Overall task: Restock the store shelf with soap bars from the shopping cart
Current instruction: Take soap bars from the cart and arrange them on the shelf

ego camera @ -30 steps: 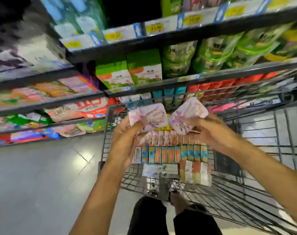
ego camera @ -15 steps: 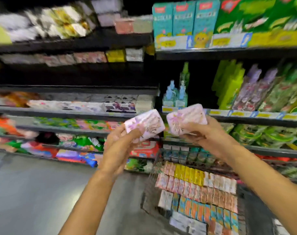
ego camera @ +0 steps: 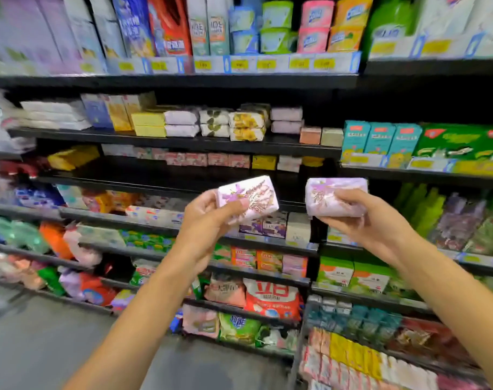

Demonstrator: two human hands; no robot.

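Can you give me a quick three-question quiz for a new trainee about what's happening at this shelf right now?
1. True or false: each hand holds one wrapped soap bar.
2. Multiple choice: where is the shopping cart? A) lower right of the view B) upper left C) not in view.
3. Short answer: what colour is the flower print on the two held bars?

Key
1. True: the left hand grips the left soap bar and the right hand grips the right soap bar, both raised in front of the shelves.
2. A.
3. Purple, on pale wrappers.
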